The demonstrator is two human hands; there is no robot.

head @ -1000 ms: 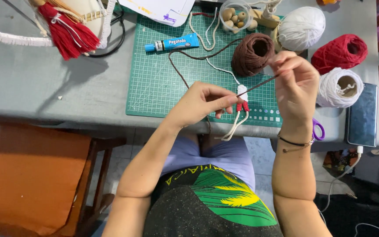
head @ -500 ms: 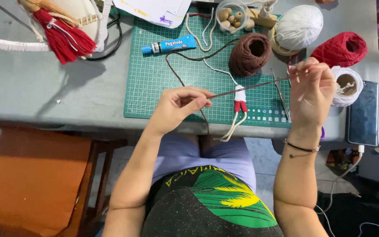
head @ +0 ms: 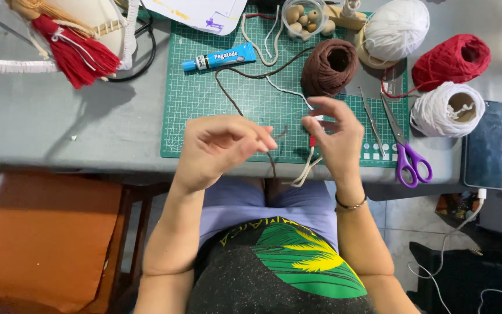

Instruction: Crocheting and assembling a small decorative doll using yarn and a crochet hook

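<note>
Brown cord (head: 272, 156) hangs pinched between left hand (head: 219, 148) and right hand (head: 333, 136).

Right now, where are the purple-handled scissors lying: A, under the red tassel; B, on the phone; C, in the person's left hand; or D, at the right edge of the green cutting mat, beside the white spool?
D: the purple-handled scissors lie at the right edge of the green cutting mat, just left of the white spool, in neither hand.
</note>
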